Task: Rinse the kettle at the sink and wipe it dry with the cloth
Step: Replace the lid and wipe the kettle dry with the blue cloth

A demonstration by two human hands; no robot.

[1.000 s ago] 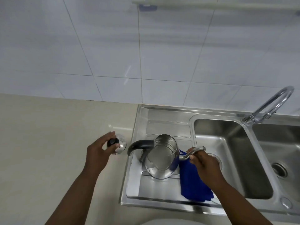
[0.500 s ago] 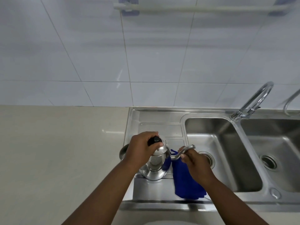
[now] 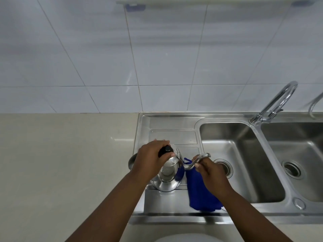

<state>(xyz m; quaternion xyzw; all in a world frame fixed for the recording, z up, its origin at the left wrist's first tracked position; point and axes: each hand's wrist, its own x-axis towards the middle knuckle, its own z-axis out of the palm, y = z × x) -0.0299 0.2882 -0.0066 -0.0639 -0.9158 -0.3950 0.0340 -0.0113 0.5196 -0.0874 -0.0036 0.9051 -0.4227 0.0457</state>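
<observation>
A shiny steel kettle (image 3: 167,179) stands on the sink's drainboard (image 3: 173,137). Its lid (image 3: 172,151) with a black knob sits on top, and my left hand (image 3: 150,159) grips that knob, covering most of the lid. My right hand (image 3: 208,170) pinches the kettle's thin curved spout (image 3: 199,158) near its tip. A blue cloth (image 3: 201,194) lies on the drainboard just right of the kettle, partly under my right hand and wrist. The kettle's dark handle (image 3: 131,163) shows only as a sliver behind my left hand.
Two steel basins lie to the right, the near one (image 3: 244,154) with a drain (image 3: 225,168), the far one (image 3: 305,154) beyond a ridge. A curved tap (image 3: 277,100) rises behind them. Beige countertop (image 3: 61,163) spreads left; tiled wall behind.
One second ago my left hand was picking the lid up from the counter and the kettle was uncovered. The lid now sits on the kettle with my left hand on its knob. My right hand stayed on the spout.
</observation>
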